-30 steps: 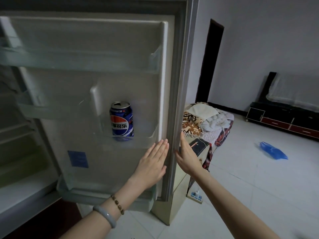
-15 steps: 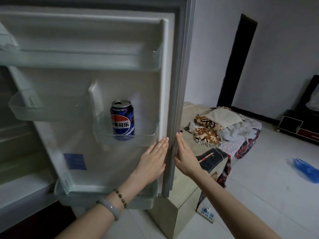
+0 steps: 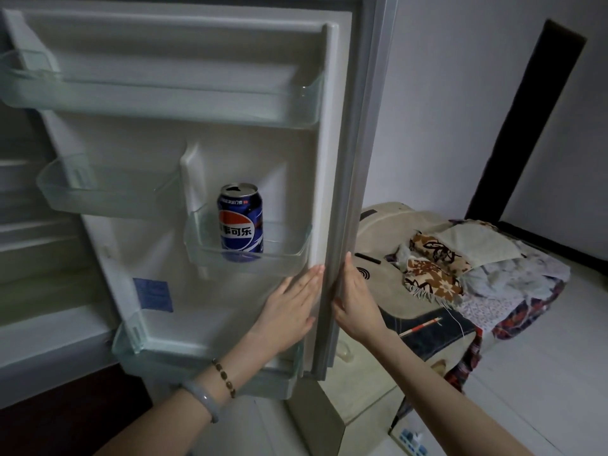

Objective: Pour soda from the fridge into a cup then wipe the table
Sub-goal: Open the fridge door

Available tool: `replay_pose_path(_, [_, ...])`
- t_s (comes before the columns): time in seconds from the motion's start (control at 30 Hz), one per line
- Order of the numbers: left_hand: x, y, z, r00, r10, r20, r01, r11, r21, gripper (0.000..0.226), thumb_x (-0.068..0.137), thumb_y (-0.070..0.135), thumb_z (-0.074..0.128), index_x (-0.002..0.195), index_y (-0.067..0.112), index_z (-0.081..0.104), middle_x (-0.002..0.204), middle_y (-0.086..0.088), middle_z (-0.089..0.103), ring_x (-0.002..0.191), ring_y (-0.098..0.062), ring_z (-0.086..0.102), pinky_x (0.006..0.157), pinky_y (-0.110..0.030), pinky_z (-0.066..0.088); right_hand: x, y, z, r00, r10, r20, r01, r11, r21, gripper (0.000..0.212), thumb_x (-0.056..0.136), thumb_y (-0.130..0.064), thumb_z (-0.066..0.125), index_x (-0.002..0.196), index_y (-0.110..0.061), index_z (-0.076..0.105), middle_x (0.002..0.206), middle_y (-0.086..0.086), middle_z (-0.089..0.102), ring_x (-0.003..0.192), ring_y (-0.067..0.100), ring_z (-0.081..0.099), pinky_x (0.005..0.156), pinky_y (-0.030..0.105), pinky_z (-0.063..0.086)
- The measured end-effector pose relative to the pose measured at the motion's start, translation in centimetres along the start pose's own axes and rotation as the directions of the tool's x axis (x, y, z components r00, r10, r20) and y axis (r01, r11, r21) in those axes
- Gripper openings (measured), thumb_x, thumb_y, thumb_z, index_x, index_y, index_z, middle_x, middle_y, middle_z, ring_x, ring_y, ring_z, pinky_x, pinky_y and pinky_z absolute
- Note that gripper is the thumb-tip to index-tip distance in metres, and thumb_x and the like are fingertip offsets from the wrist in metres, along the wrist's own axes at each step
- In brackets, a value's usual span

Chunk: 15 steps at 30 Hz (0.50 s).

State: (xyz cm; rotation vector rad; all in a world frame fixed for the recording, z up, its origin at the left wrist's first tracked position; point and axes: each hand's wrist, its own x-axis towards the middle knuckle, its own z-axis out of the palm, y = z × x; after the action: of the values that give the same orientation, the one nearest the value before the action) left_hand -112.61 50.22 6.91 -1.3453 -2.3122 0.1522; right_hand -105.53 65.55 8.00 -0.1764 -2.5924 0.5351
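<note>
- Here, the fridge door (image 3: pixel 250 143) is shown standing wide open, braced at its free edge between two hands.
- The left hand (image 3: pixel 289 307) is laid flat on the door's inner face, fingers straight and together, with nothing grasped.
- The right hand (image 3: pixel 353 301) is pressed to the door's outer side, just across the edge from the left, fingers extended and nothing gripped.
- The soda can (image 3: pixel 240 222) is seen upright in a small clear bin (image 3: pixel 289 255) on the door's inner face, just above the left hand.
- The fetching step is judged to be in hand; no cup or desk is shown.
- Next, one hand would need to be taken off the door, closed round the can, and lifted clear of the bin's lip.
</note>
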Motion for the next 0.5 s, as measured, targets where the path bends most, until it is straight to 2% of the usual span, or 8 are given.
replay_pose_path(0.13, [0.2,-0.1,0.2,1.0,-0.005,-0.004,0.005,1.0,0.001,0.072,0.092,0.043,0.024,0.145,0.003,-0.004,0.149,-0.009,-0.024,0.141,-0.023,-0.021,0.117,-0.045,0.015,0.0,0.2,0.3,1.0,-0.017,-0.019,0.017,1.0,0.003,0.083,0.085,-0.008,0.05,0.147,-0.003,-0.004,0.157,0.015,0.008,0.145,0.02,0.009,0.114,0.024,0.007])
replay_pose_path(0.4, [0.0,-0.4,-0.3,0.996,0.033,0.078,-0.029,0.998,-0.048,0.073,0.096,0.042,0.028,0.144,0.009,-0.017,0.145,-0.006,-0.035,0.138,-0.019,-0.03,0.117,-0.046,0.011,-0.2,-0.5,-0.1,1.0,0.01,0.016,-0.01,1.0,-0.025,0.081,0.085,-0.007,0.05,0.147,0.001,-0.003,0.156,0.017,0.007,0.145,0.021,0.009,0.114,0.022,0.006])
replay_pose_path(0.5, [-0.5,-0.4,-1.1,0.994,0.05,0.093,-0.041,0.994,-0.097,0.073,0.097,0.041,0.029,0.144,0.014,-0.019,0.148,-0.003,-0.034,0.139,-0.016,-0.028,0.118,-0.046,0.011,-0.5,-1.2,-0.5,0.999,0.046,0.021,-0.045,0.998,-0.047,0.078,0.086,-0.007,0.048,0.147,0.001,0.0,0.156,0.018,0.011,0.145,0.022,0.012,0.117,0.027,0.013])
